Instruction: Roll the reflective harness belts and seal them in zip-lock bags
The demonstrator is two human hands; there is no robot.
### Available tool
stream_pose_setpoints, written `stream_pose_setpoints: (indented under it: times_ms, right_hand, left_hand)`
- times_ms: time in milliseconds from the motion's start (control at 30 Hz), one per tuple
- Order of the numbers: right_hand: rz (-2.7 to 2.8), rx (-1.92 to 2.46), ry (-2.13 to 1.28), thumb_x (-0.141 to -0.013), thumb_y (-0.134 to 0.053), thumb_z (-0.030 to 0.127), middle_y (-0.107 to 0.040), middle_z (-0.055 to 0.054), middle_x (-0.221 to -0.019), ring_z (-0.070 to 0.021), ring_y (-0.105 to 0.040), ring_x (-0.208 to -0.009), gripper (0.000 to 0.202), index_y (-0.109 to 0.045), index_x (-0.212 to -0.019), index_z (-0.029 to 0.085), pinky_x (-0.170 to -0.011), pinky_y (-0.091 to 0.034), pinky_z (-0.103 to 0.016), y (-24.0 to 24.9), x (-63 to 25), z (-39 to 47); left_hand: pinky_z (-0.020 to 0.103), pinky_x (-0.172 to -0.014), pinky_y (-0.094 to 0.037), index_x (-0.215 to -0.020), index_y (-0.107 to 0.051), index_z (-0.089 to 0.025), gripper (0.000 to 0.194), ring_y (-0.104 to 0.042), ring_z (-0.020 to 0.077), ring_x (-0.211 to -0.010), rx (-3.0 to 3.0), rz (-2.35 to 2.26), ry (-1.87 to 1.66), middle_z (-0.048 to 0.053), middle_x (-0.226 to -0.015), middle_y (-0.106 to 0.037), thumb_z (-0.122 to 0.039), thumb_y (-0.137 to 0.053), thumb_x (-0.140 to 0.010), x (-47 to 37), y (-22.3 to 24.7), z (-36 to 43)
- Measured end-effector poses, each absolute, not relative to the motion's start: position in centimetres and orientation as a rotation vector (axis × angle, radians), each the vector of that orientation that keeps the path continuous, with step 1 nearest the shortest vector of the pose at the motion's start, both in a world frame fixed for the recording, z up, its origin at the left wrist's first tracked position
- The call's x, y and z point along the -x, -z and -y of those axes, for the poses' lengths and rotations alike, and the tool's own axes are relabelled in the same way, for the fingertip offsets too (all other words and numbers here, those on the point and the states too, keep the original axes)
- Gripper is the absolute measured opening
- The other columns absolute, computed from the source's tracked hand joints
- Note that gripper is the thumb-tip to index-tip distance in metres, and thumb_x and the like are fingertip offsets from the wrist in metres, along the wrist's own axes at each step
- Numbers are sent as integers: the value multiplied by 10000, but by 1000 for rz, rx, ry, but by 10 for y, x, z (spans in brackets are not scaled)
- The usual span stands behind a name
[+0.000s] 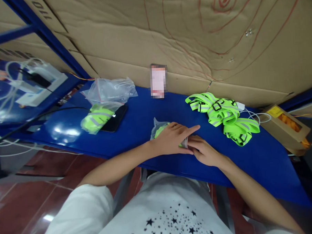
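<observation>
A clear plastic bag (156, 125) with a neon green strap inside lies on the blue table (137, 114) in front of me. My left hand (172, 138) rests flat over it, fingers apart, covering most of the bag. At the bag's right end, my right hand (202, 149) has its fingers closed on the edge of the plastic. Loose neon green reflective straps (223, 110) with black buckles are heaped to the right. Over at the left, a bagged green strap (96, 118) lies partly on a dark phone (116, 120).
Clear plastic bags (110, 91) lie at the back left. A pixelated upright phone (158, 80) leans on the cardboard wall (116, 42). A cardboard box (285, 128) stands at the right, with a white cable (261, 116) beside it. A power strip (43, 87) sits far left.
</observation>
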State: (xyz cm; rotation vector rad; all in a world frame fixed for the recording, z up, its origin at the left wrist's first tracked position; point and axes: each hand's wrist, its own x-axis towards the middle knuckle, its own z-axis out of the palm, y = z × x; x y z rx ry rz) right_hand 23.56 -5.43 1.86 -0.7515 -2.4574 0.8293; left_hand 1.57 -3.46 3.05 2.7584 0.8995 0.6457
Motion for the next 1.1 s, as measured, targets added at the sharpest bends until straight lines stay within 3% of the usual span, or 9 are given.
stream_pose_setpoints:
  times_ms: [100,200,333,433,500,667,767,967,1100]
  right_hand:
    - [2465,703,-872,-861,-509,33,-729,-93,-1179,-280,-669,-1155,448,-676,-1222,239,-1027,-535,-495,-20,-235,56]
    - [2447,679,-967,-916,-641,183,-662,-121,-1361,-289,-623,-1277,529,-547,-1433,238,-1081,-522,-502,-23,-235,58]
    - [2393,771,-961,-907,-747,400,-601,-125,-1458,-303,-562,-1372,584,-547,-1437,261,-1130,-487,-531,-20,-231,60]
    - [2292,840,-866,-1002,-620,325,-622,-113,-1435,-269,-580,-1367,284,-667,-1274,257,-1133,-488,-509,-14,-228,58]
    - [2234,836,-898,-1028,-566,281,-638,-101,-1419,-238,-616,-1331,238,-697,-1225,254,-1118,-509,-458,-13,-228,55]
    - [2127,901,-1060,-1058,-500,291,-644,-67,-1429,-224,-604,-1351,273,-708,-1235,271,-1157,-474,-433,-16,-230,51]
    - [2042,927,-1180,-1065,-491,339,-644,-61,-1433,-227,-582,-1376,305,-670,-1306,285,-1185,-446,-434,-13,-228,52]
    - [1818,818,-1502,-985,-655,407,-384,-58,-1661,-244,-388,-1532,741,-279,-1622,347,-1280,-311,-452,-6,-227,56]
    - [1811,797,-1504,-1005,-629,379,-433,-15,-1631,-240,-415,-1514,596,-415,-1561,379,-1275,-322,-428,-12,-231,57]
  left_hand:
    - [443,-1006,-430,-1615,-281,-204,947,-662,309,-1139,-2788,-853,-656,131,-1247,-708,-741,-582,-895,-16,-30,34]
    - [462,-1023,-421,-1611,-283,-189,978,-647,318,-1129,-2752,-830,-685,139,-1235,-697,-770,-570,-879,-16,-33,34]
    - [466,-1060,-425,-1600,-306,-191,898,-627,311,-1185,-2639,-796,-649,150,-1288,-677,-737,-532,-924,-8,-50,31]
    - [459,-1076,-434,-1575,-367,-232,734,-620,304,-1256,-2538,-910,-540,136,-1386,-652,-669,-468,-994,5,-68,23]
    - [451,-1092,-431,-1576,-378,-249,744,-609,307,-1293,-2495,-934,-427,126,-1455,-617,-678,-497,-980,15,-79,16]
    - [396,-1135,-399,-1621,-306,-284,973,-525,324,-1410,-2356,-907,-147,105,-1588,-496,-742,-656,-837,37,-85,-12]
    - [333,-1084,-428,-1598,-353,-282,952,-565,295,-1373,-2252,-938,-83,91,-1542,-550,-727,-682,-823,37,-77,-22]
    - [447,-1047,-434,-1575,-369,-255,868,-613,344,-1279,-2393,-1108,-273,138,-1452,-611,-624,-704,-863,2,-66,7]
    - [483,-1049,-425,-1602,-324,-256,875,-591,357,-1291,-2330,-1097,-280,159,-1446,-607,-584,-697,-881,-5,-75,19]
